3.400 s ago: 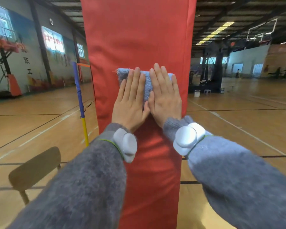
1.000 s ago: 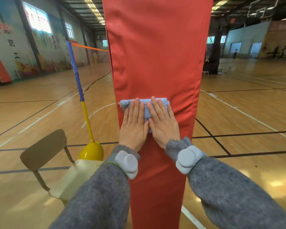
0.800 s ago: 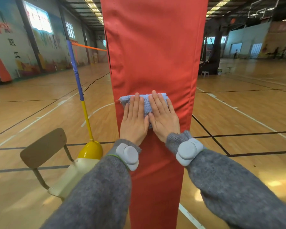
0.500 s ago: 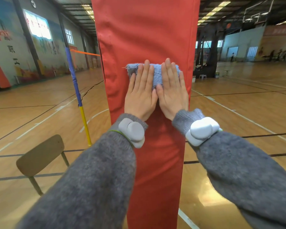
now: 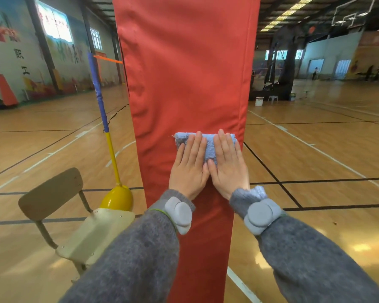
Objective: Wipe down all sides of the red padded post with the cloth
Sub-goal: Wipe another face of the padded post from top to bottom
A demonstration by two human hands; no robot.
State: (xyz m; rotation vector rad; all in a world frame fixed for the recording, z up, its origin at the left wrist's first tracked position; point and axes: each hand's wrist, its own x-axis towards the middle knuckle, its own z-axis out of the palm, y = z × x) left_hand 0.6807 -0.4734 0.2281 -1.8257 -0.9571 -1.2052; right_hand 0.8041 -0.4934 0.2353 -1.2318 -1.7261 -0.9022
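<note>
Evidently to spread pressure, the left hand (image 5: 189,169) and right hand (image 5: 228,169) lie flat, fingers straight, side by side, pressing the blue cloth (image 5: 207,147) against the red padded post's (image 5: 186,73) near face.

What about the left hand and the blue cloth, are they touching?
Touching. The head view shows the left hand lying flat with straight fingers over the blue cloth, pressing it against the red post; no gap shows.
</note>
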